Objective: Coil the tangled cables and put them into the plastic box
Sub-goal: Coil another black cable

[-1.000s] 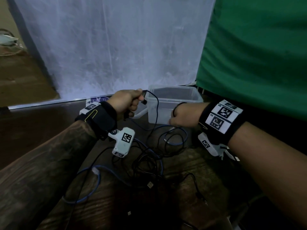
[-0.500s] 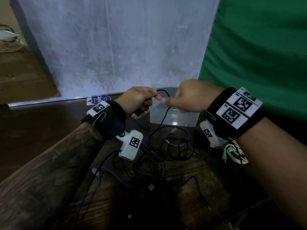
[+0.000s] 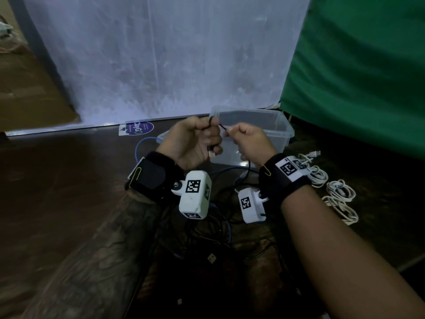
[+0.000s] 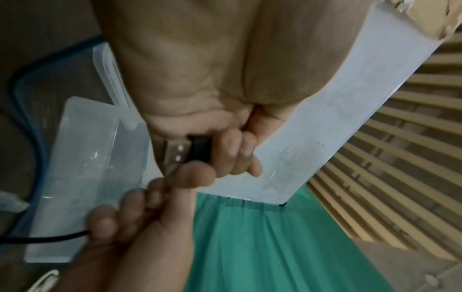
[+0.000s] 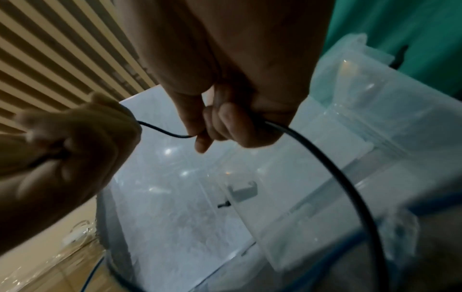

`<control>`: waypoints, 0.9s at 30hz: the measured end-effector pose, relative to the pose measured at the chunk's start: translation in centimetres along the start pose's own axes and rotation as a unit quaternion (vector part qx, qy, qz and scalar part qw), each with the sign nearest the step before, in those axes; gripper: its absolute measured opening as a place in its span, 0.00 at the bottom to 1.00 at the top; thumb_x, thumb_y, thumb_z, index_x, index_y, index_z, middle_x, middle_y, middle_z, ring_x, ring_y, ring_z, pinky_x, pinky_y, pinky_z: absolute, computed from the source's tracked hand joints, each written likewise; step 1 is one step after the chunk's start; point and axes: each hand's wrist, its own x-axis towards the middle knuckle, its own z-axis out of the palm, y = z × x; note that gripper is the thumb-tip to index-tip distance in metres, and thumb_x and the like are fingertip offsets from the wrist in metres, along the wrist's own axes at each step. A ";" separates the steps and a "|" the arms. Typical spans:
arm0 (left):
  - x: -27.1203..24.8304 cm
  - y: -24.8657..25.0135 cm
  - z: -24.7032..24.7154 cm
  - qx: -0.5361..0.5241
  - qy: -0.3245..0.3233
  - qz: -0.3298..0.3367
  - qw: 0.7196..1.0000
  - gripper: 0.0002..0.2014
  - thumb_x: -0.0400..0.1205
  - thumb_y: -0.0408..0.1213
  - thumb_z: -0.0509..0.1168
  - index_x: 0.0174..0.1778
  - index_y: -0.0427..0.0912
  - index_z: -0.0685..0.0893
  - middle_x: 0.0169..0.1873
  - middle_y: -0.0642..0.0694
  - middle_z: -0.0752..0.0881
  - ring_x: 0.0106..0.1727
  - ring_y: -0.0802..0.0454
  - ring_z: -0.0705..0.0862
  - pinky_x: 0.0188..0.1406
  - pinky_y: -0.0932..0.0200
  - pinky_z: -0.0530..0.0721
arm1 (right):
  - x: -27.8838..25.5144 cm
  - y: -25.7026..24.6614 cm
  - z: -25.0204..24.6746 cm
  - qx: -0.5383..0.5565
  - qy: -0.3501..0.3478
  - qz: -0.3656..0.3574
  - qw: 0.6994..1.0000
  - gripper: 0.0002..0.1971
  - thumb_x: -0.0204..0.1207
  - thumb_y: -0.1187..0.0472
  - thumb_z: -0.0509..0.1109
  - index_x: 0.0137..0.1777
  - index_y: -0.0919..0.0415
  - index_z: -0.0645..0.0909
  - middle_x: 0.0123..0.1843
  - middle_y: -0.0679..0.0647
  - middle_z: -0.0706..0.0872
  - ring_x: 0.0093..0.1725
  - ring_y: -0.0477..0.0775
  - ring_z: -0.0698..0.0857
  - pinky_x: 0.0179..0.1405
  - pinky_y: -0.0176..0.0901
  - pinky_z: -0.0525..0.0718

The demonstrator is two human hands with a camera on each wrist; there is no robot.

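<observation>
My left hand (image 3: 207, 134) is fisted round a black cable (image 3: 222, 128), whose USB plug (image 4: 185, 152) sticks out below its curled fingers. A short span of that cable runs across to my right hand (image 3: 232, 134), which pinches it. From there the black cable (image 5: 325, 158) loops down toward the floor. Both hands are held up just in front of the clear plastic box (image 3: 282, 127), which looks to hold no cables. A tangle of black cables (image 3: 207, 238) lies on the wooden floor under my wrists, with a blue cable (image 3: 140, 146) running through it.
Several white cables (image 3: 333, 194) lie loosely bundled to the right of the box. A white sheet (image 3: 161, 65) hangs behind the box and a green cloth (image 3: 356, 77) at the right. A round sticker (image 3: 138, 128) is on the floor to the left.
My right hand left the box front, rose to meet the left hand and now pinches the black cable beside it. Both hands have come nearer to me.
</observation>
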 end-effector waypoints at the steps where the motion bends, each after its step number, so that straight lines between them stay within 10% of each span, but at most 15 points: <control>1: 0.2 0.0 -0.4 -0.013 0.000 0.026 1.000 0.10 0.81 0.32 0.50 0.44 0.39 0.77 0.28 0.49 0.70 0.28 0.54 0.69 0.31 0.58 0.78 | 0.0 0.5 0.3 -0.002 -0.034 0.018 0.999 0.13 0.86 0.59 0.64 0.40 0.52 0.85 0.27 0.49 0.69 0.19 0.44 0.63 0.18 0.34 0.61; 6: 1.4 0.1 -3.4 -0.032 0.054 0.135 0.989 0.11 0.88 0.30 0.49 0.48 0.39 0.76 0.38 0.44 0.86 0.42 0.50 0.87 0.53 0.51 0.87 | -1.0 0.4 0.7 -0.107 -0.207 0.025 0.972 0.12 0.86 0.52 0.65 0.55 0.49 0.90 0.27 0.46 0.73 0.21 0.42 0.69 0.19 0.34 0.67; 13: 1.9 -1.3 -5.2 0.196 0.100 0.174 0.960 0.08 0.86 0.25 0.55 0.44 0.35 0.76 0.35 0.40 0.80 0.35 0.49 0.83 0.40 0.56 0.83 | -2.5 0.3 1.2 0.043 -0.260 0.004 0.965 0.12 0.88 0.61 0.63 0.54 0.66 0.88 0.23 0.43 0.65 0.20 0.43 0.59 0.19 0.34 0.58; 17: 2.2 -2.6 -4.9 0.388 0.081 0.107 0.912 0.10 0.84 0.29 0.59 0.37 0.38 0.78 0.28 0.47 0.82 0.28 0.54 0.79 0.31 0.62 0.77 | -3.0 0.1 0.4 0.113 -0.167 -0.005 0.979 0.13 0.87 0.61 0.63 0.46 0.67 0.85 0.19 0.42 0.67 0.19 0.41 0.59 0.19 0.34 0.56; 27: 1.0 -2.8 -2.4 0.173 -0.080 -0.072 0.979 0.13 0.84 0.31 0.49 0.49 0.35 0.80 0.29 0.48 0.75 0.29 0.54 0.74 0.39 0.57 0.78 | -2.0 1.8 -0.4 0.149 0.020 0.022 0.988 0.10 0.86 0.58 0.65 0.44 0.58 0.83 0.22 0.44 0.68 0.20 0.41 0.63 0.18 0.33 0.62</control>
